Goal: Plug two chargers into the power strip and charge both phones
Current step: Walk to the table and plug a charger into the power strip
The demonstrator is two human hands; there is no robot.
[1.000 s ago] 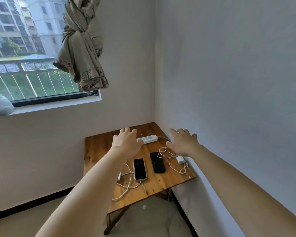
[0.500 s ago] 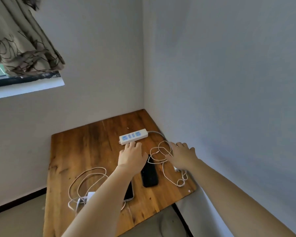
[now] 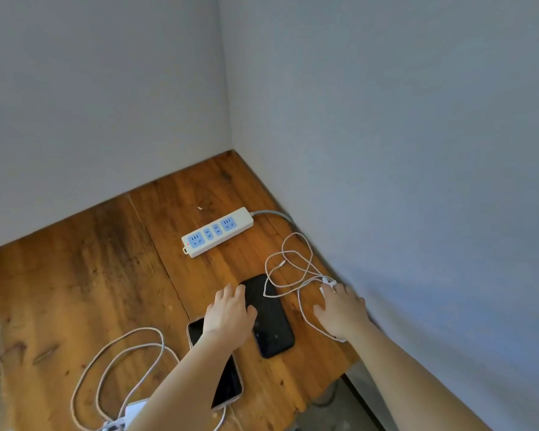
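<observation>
A white power strip (image 3: 217,231) with blue sockets lies near the back of the wooden table (image 3: 75,290), nothing plugged into it. A black phone (image 3: 273,328) lies face up in front of it. A second phone (image 3: 229,388) with a light rim is partly hidden under my left forearm. My left hand (image 3: 231,312) hovers palm down at the black phone's left edge, fingers apart. My right hand (image 3: 343,309) lies flat over the right charger (image 3: 325,285), of which only a white bit shows. Its white cable (image 3: 290,262) loops loosely across the black phone's top.
A second white charger (image 3: 134,410) and its looped cable (image 3: 122,362) lie at the table's front left. Walls close off the table at the back and the right. The strip's grey cord (image 3: 277,214) runs off toward the right wall.
The view has dropped and come closer to the table. Both hands moved down and toward me: the left from near the strip to the black phone, the right onto the right charger.
</observation>
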